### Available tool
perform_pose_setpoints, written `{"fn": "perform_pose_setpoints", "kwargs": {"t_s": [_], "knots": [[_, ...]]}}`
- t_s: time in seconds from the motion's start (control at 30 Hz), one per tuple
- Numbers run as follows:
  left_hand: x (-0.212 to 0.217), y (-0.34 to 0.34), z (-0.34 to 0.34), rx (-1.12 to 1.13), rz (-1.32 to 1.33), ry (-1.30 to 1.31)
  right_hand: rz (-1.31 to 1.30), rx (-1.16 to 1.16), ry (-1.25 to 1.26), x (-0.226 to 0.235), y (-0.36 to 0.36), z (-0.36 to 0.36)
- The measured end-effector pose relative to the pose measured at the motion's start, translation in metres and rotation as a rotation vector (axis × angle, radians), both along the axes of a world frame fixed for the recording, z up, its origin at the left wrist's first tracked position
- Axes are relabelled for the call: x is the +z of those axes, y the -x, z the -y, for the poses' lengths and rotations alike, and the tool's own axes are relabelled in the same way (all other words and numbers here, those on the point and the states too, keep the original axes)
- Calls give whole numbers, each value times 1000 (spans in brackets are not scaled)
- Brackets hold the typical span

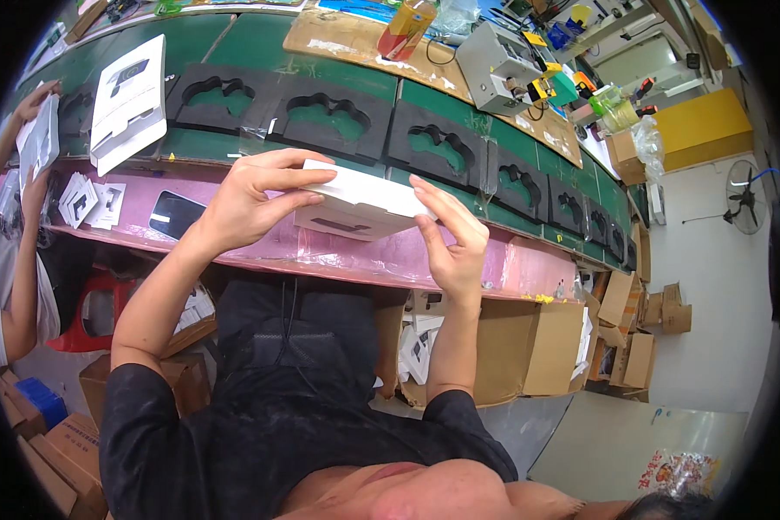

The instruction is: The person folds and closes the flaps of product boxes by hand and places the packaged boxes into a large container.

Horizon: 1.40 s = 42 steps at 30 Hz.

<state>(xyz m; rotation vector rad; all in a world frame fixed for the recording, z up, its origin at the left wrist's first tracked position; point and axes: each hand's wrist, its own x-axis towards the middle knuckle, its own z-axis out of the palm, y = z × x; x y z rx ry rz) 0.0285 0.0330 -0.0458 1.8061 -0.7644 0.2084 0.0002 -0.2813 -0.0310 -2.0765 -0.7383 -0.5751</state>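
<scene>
Between both hands I hold a small white carton point(366, 196) above the pink near strip of the bench, one narrow side toward me. My left hand point(264, 195) pinches its left end with thumb and fingers. At its right end, my right hand point(451, 234) grips the corner, fingers on top and thumb below. A dark cutout or print shows on the carton's lower face. Behind it, black foam inserts point(277, 130) with shaped openings stand in a row along the green bench point(260, 43). Another white carton point(130, 104) with a printed picture rests at the left.
A phone point(175, 214) and several printed cards point(80, 201) lie on the pink strip. At far left, a co-worker's hands point(36, 104) hold a plastic-wrapped item. A cardboard box point(494, 355) with white cartons stands below the bench edge. A grey machine point(494, 69) sits farther back.
</scene>
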Motion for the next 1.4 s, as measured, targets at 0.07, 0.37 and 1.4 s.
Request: {"fn": "perform_pose_setpoints", "kwargs": {"t_s": [0.07, 0.37, 1.4], "knots": [[0, -1, -1, 12, 4, -11, -41, -7, 18, 5, 0, 1], [-1, -1, 0, 6, -13, 2, -50, -19, 55, 11, 3, 0], [-10, -6, 30, 101, 480, -98, 231, -167, -5, -37, 7, -25]]}}
